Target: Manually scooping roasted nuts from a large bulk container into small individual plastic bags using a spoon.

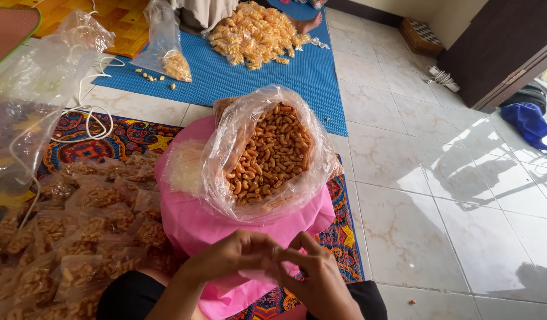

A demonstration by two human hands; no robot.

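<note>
— Pinched between the fingertips of the left hand point(235, 255) and the right hand point(312, 278) is something small and clear, probably an empty little bag point(274, 253), held just in front of the pink cloth point(190, 222)

— Risk?

— It could slip; thin film gives little purchase. A knock forward might also tip the big open bag of snacks point(270, 157) close behind

— Pose?

— Both wrists bent inward, fingers curled, thumbs meeting, hands touching low over the lap, filled packets point(78, 237) piled to the left

Whatever the left hand point(232, 256) and right hand point(312, 278) pinch stays hidden between fingers; small snack packets point(78, 237) run off the picture's left edge
</note>
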